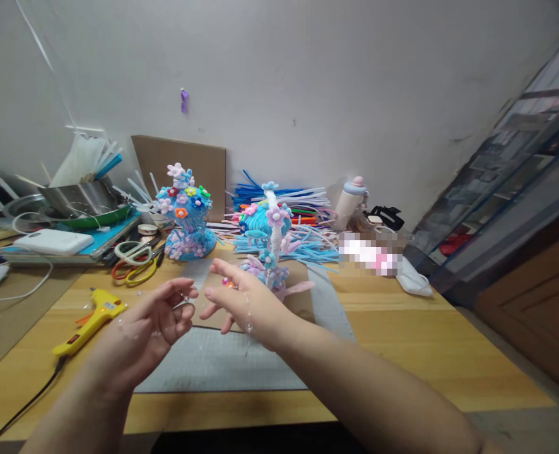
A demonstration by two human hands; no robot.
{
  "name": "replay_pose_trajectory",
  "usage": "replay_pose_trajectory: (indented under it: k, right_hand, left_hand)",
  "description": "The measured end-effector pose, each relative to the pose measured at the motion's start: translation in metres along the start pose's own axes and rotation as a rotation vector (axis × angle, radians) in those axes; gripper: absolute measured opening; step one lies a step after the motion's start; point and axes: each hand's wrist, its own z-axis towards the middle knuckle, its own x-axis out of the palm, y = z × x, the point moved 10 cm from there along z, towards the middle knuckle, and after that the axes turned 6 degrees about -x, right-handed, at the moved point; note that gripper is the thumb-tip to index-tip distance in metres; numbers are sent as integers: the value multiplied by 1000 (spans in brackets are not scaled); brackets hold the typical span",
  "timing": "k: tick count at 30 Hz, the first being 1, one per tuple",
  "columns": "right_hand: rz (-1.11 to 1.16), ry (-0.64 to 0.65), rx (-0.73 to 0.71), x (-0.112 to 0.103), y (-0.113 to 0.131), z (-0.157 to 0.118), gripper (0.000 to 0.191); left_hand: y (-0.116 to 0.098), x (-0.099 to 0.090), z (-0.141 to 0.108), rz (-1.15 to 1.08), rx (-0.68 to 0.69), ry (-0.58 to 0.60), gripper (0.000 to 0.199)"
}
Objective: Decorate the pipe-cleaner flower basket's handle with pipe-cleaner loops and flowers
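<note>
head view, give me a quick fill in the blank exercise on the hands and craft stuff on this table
1. The glue gun lying left of the left hand is ____ in colour.
2. The right hand is held in front of a pipe-cleaner ____ figure with a white horn.
3. The scissors lie ____ the glue gun.

Missing words: yellow; unicorn; behind

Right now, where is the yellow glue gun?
In the head view, the yellow plastic glue gun lies on the wooden table, just left of the left hand, below the scissors.
</note>
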Motion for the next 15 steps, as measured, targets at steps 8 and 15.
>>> replay_pose_trajectory:
  k: [8,15]
  right_hand:
    - [-40,-93,-51,-1,-7,20,74]
    - [-136,-119,-202,8,-29,2,84]
  left_hand:
    - [-16,-11,17,-57,-1,-62,18]
    - [-5,-18,18,-72,-15,-35,15]
